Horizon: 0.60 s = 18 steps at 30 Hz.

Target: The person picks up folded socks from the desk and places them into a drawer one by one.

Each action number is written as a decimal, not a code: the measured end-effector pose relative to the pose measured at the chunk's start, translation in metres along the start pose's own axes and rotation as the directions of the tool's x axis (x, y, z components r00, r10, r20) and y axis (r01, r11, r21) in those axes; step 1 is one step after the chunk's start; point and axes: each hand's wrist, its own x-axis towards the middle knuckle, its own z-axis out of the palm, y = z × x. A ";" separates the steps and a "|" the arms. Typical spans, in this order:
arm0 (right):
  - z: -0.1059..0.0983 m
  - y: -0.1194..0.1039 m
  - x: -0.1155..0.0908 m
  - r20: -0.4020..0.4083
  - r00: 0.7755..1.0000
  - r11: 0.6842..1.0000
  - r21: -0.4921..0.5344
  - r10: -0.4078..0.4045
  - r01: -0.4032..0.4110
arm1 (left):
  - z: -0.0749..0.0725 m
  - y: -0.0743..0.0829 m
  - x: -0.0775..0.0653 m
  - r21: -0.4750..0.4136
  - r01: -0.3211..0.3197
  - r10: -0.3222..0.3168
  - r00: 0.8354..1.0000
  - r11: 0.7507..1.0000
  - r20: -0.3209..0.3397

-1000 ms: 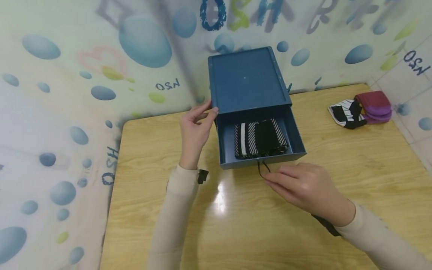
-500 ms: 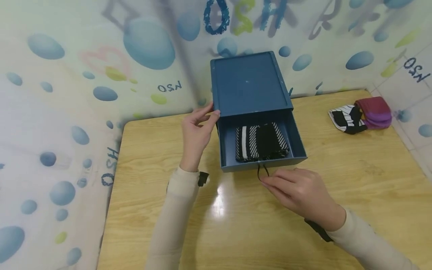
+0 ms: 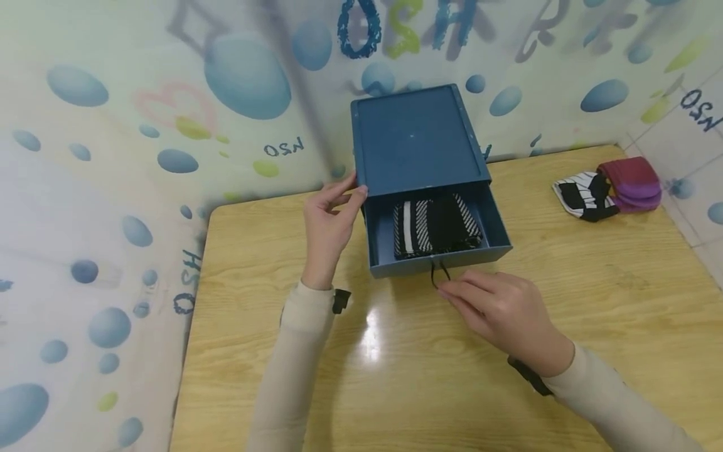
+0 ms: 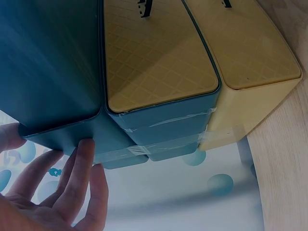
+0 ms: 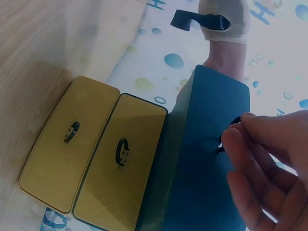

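A blue drawer cabinet (image 3: 418,141) stands on the table against the wall, its top drawer (image 3: 381,251) pulled out. Inside the drawer lies a folded black-and-white patterned cloth (image 3: 437,226). My right hand (image 3: 505,307) pinches the drawer's black loop handle (image 5: 222,140) between thumb and fingers. My left hand (image 3: 329,229) touches the cabinet's front left corner, with the thumb near the top edge and the fingers along the side. In the left wrist view, those fingers (image 4: 85,161) are fairly straight and spread.
Two yellow drawer fronts (image 5: 122,163) with black handles sit below the open drawer. A black-and-white folded cloth (image 3: 584,196) and a maroon-and-purple folded cloth (image 3: 631,183) lie at the right back of the wooden table (image 3: 254,251). A patterned wall (image 3: 248,75) rises behind.
Over the last half second the top drawer has slid slightly inward, and my right hand has moved with its handle. My left hand has stayed at the cabinet's corner.
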 end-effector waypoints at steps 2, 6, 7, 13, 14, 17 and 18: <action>0.002 0.004 0.003 0.010 1.000 1.000 -0.001 0.010 -0.010 | 0.000 0.000 0.000 0.003 0.001 -0.001 1.000 1.000 -0.001; 0.009 0.012 0.010 -0.001 1.000 1.000 0.005 0.027 -0.027 | -0.001 0.001 0.000 0.008 -0.001 0.001 1.000 1.000 -0.006; 0.012 0.014 0.012 -0.012 0.999 1.000 0.006 0.031 -0.031 | -0.002 0.001 0.000 0.009 -0.002 0.002 1.000 1.000 -0.005; 0.021 0.028 0.025 -0.053 0.997 0.998 -0.005 0.063 -0.063 | -0.002 0.000 0.001 -0.016 -0.019 0.020 0.999 1.000 0.026; 0.022 0.030 0.028 -0.053 0.996 0.998 -0.013 0.068 -0.069 | -0.002 -0.001 0.002 -0.021 -0.020 0.021 0.999 1.000 0.028; 0.025 0.036 0.033 -0.060 0.995 0.996 -0.029 0.080 -0.082 | -0.002 -0.001 0.001 -0.030 -0.017 0.018 1.000 0.999 0.023; 0.027 0.038 0.035 -0.062 0.995 0.996 -0.032 0.084 -0.087 | -0.002 -0.001 0.001 -0.031 -0.016 0.017 1.000 0.999 0.021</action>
